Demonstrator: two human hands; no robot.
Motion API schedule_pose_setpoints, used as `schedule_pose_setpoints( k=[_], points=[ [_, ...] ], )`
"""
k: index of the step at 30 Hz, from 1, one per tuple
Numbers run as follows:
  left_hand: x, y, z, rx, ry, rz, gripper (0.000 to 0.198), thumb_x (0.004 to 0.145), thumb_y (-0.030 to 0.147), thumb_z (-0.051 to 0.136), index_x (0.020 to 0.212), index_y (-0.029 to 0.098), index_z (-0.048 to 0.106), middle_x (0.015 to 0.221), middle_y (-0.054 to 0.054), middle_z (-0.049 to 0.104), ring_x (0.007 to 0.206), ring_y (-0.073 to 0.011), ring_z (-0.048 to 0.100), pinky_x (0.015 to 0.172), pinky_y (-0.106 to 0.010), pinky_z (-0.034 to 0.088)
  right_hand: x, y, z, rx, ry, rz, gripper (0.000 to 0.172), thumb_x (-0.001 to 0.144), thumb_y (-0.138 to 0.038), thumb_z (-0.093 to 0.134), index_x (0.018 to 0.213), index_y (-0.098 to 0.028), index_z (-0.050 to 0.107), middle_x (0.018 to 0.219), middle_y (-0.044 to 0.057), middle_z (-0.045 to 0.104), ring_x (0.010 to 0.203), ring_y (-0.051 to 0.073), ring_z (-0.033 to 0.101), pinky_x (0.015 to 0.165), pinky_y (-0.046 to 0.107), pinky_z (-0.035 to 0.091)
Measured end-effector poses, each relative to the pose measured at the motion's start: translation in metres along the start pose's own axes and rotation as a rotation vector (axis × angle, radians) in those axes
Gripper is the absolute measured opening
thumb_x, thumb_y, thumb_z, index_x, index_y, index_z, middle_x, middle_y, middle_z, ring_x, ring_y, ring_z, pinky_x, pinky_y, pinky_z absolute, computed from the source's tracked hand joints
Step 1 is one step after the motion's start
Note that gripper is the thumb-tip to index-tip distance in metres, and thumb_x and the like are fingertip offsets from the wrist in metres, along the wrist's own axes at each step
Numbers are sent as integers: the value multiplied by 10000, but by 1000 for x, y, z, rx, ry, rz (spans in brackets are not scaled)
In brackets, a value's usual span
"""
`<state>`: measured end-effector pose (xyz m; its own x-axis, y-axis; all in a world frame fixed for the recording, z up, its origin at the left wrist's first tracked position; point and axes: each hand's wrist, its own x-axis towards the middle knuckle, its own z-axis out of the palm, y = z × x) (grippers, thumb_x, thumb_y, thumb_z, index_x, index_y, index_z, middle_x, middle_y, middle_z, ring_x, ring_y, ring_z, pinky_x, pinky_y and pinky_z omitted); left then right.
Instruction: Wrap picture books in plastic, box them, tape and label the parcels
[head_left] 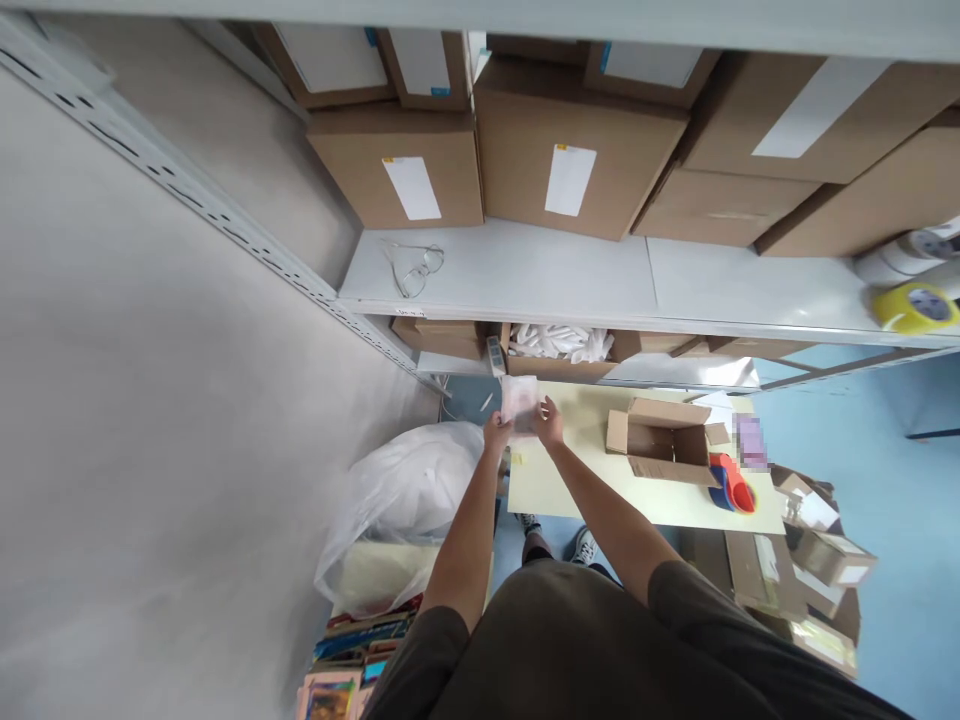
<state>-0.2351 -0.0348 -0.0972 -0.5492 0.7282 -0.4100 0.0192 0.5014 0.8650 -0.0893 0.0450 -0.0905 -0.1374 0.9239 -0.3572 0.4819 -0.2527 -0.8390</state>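
Note:
Both of my hands hold a small clear plastic packet (519, 402) with something pale pink inside, above the left end of a pale yellow table (600, 480). My left hand (496, 434) grips the packet's lower left edge with closed fingers. My right hand (549, 422) pinches its right side. An open small cardboard box (664, 440) lies on the table to the right of my hands.
A grey metal shelf (525, 270) carries several taped cardboard boxes (570, 140), a pair of glasses (416, 268) and tape rolls (915, 280). A tape dispenser (731, 483) lies on the table. A white plastic bag (405, 490) and flattened cartons (810, 570) sit on the floor.

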Motion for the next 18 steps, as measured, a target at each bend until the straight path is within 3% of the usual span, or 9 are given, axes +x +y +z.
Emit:
schedule_pose_setpoints(
  k=[4,9,13,18],
  points=[
    [-17,50,5,-57,-72,24,203,747,318,754,860,220,618,810,6,722,763,-178,674,726,-262,509,-5,-36,-41,-20,123,-6,646,790,-330,596,1398,-123,666,1206,140,780,1016,274,760,877,353,622],
    [-44,116,33,61,-159,188,206,794,335,724,949,205,693,881,-14,759,799,-180,690,723,-248,502,-20,-61,-126,5,160,-119,450,742,-288,588,1135,-180,778,1042,73,814,968,265,755,855,331,611],
    [-79,158,85,263,-270,361,175,878,346,679,938,198,751,857,-26,771,804,-189,694,743,-256,483,-36,-51,-211,30,247,-121,473,737,-258,572,1163,-189,766,1070,73,816,975,263,751,896,358,603],
    [-134,184,184,411,-277,419,162,884,287,661,790,196,756,764,-35,754,747,-188,657,730,-266,457,-48,-17,-308,-75,268,-101,359,749,-216,560,1063,-218,734,1007,54,797,940,251,731,855,334,584]
  ],
)
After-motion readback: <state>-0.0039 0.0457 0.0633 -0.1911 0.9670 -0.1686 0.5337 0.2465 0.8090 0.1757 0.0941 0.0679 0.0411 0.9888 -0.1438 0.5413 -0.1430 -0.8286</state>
